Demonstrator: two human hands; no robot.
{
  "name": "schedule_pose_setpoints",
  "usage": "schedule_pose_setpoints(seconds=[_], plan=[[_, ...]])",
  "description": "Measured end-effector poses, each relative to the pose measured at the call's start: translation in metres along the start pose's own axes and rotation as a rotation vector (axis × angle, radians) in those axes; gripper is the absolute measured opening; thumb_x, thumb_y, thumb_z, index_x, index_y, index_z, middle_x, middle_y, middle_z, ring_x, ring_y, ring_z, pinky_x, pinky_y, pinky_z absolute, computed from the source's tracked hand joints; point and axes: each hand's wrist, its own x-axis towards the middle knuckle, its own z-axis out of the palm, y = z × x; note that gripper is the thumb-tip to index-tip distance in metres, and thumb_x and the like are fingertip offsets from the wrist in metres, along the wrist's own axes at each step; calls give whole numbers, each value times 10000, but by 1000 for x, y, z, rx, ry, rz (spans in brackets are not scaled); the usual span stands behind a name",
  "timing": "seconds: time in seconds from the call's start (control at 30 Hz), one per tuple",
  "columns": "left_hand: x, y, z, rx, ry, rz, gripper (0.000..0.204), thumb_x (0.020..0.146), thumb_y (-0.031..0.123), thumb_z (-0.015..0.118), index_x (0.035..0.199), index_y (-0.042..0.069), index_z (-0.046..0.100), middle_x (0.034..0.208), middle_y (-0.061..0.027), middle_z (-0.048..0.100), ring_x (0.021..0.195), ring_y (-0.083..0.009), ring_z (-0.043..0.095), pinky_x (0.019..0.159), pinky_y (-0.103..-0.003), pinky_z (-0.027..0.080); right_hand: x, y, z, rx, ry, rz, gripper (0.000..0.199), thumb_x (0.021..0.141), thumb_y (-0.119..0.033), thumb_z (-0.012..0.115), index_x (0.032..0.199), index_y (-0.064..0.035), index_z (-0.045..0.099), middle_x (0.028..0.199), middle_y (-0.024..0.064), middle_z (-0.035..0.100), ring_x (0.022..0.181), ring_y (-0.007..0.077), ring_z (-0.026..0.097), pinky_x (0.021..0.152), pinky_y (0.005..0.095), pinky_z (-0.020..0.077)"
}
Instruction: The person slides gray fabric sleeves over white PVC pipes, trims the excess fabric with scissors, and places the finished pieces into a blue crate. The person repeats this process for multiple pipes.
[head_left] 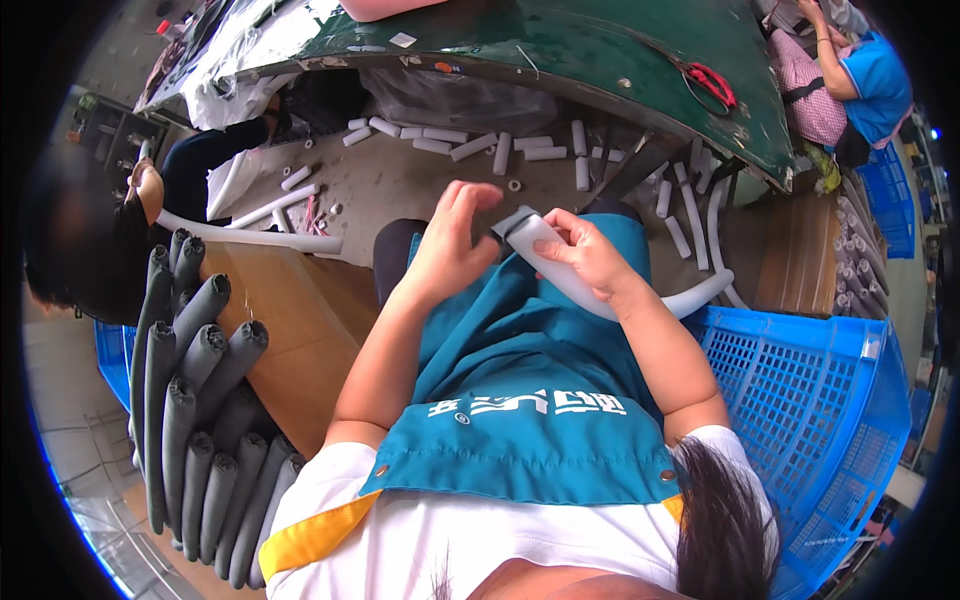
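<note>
A bent white foam tube (693,299) lies across my lap, curving away under my right forearm. My right hand (588,257) grips it close to its upper end, thumb on top. At that end sits a dark grey piece (513,221), perhaps the edge of a sleeve; its exact kind is hard to make out. Just left of this end, my left hand (452,245) is raised with its fingers curved and thumb apart, and no object shows in it. A teal apron (520,345) covers my lap beneath both hands.
Grey-covered tubes (205,350) stand bundled at my left beside a brown cardboard sheet (290,290). At my right is a blue plastic crate (790,390). Ahead, red-handled scissors (710,85) lie on a green table (560,50). White tube pieces (475,147) litter the floor. Two people sit nearby.
</note>
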Motion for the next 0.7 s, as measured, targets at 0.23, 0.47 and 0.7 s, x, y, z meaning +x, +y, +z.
schedule_pose_setpoints(seconds=[0.23,0.47,0.7], plan=[[1,-6,15,-281,-177,-529,216,914,190,658,978,-15,637,872,-118,673,782,-193,651,733,-292,529,3,10,4,-71,31,0,175,881,-135,694,981,-51,577,928,89,640,864,169,612,748,302,516],[-5,-22,26,104,-120,-19,90,809,57,694,849,2,634,795,-100,621,680,-218,633,619,-295,522,6,23,2,-100,49,54,121,878,-90,669,935,-51,569,871,81,639,760,164,617,661,303,511],[-15,-26,61,463,145,498,142,722,50,721,795,69,601,688,-48,508,581,-190,569,490,-301,476,14,35,3,84,200,36,86,872,-57,625,925,-35,560,886,102,635,729,202,634,618,332,550]])
